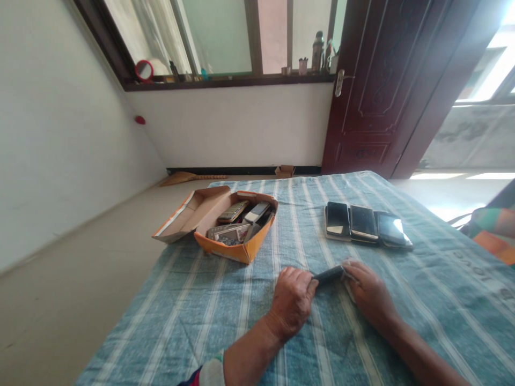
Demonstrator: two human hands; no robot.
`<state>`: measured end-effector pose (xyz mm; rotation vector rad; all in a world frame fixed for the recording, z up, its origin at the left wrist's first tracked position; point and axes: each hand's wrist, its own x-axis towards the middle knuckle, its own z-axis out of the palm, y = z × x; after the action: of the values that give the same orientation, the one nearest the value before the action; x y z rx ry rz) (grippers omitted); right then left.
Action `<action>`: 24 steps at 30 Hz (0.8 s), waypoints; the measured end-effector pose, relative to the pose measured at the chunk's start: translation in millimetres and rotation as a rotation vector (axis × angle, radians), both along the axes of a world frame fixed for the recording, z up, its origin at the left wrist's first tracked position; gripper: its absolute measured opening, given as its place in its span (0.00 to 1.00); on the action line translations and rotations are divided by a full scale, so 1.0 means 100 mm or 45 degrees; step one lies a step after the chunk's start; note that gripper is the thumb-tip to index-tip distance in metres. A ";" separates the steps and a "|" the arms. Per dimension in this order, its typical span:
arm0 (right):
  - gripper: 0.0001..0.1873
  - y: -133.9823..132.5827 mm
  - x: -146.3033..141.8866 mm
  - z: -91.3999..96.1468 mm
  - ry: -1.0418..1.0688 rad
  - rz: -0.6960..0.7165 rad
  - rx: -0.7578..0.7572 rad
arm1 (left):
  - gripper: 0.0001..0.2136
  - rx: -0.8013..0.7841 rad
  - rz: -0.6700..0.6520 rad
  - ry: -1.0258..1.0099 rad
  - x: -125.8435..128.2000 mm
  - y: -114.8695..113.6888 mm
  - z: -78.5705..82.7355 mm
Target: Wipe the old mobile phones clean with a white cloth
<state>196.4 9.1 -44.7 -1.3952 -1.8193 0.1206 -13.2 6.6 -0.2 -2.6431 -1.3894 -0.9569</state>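
A dark phone [329,276], seen nearly edge-on, is held above the striped cloth. My left hand [293,297] is closed around its left end. My right hand [370,292] is closed on a pale wiping cloth [349,289], pressed against the phone's right end; the fingers partly hide the cloth. Beyond my right hand lie phones in a row: a black one [338,219], a gold-edged one [364,222] and one with a bright reflection [391,228]. To the left, an orange cardboard box [257,241] stands with its lid folded back, holding several old phones [233,212].
A blue-green striped cloth [225,321] covers the table. On the floor behind are a broom [189,177] and a small carton [285,171]. A dark red door [374,80] stands at the back right. Bottles and a mirror [144,70] sit on the windowsill.
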 end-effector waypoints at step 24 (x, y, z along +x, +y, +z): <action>0.19 -0.07 -0.03 0.05 -0.287 0.037 0.103 | 0.13 -0.010 0.068 0.047 -0.02 0.03 0.01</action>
<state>193.8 2.4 -40.1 -1.3705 -2.0054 -0.0985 -15.1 9.9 0.9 -2.6009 -1.4508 -0.8946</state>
